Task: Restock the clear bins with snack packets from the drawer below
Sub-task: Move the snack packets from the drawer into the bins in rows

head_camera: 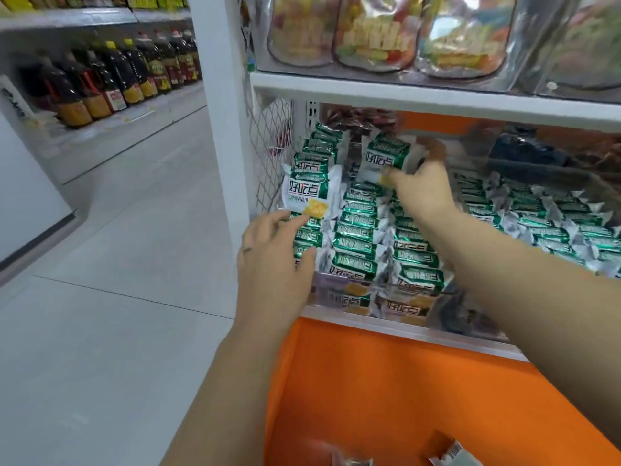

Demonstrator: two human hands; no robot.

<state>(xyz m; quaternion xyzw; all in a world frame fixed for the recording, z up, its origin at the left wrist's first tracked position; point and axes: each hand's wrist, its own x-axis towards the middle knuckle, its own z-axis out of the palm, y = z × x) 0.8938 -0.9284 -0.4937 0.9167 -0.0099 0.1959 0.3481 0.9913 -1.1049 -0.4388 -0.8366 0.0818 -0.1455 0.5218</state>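
Item: clear bin (pixel 339 299) on the lower white shelf (pixel 470 338), left end, beside the wire mesh panel (pixel 268 146).
Contents: green-and-silver snack packets (pixel 356 230) standing in tight rows from the front wall to the rear; one upright packet (pixel 307 193) stands proud at the bin's left edge, face outward.

Right hand (pixel 420 186) — reaching in over the middle rows, thumb and fingers pinching a raised packet (pixel 386 156) held clear above the rows toward the bin's rear; motion-blurred.

Left hand (pixel 272 260) — at the bin's front left corner, fingertips against the lower edge of the upright packet, thumb laid across the packets of the left row. Whether it actually grasps them cannot be told.

Drawer (pixel 386 398): orange, pulled out below the shelf's front edge; loose packets (pixel 450 457) show at its near end, partly cut off.

Adjacent: neighbouring bin (pixel 554 210) to the right, same green packets; upper bins (pixel 369 35) of mixed coloured sweets on the shelf above; dark oil bottles (pixel 111 82) on a separate rack across the aisle.
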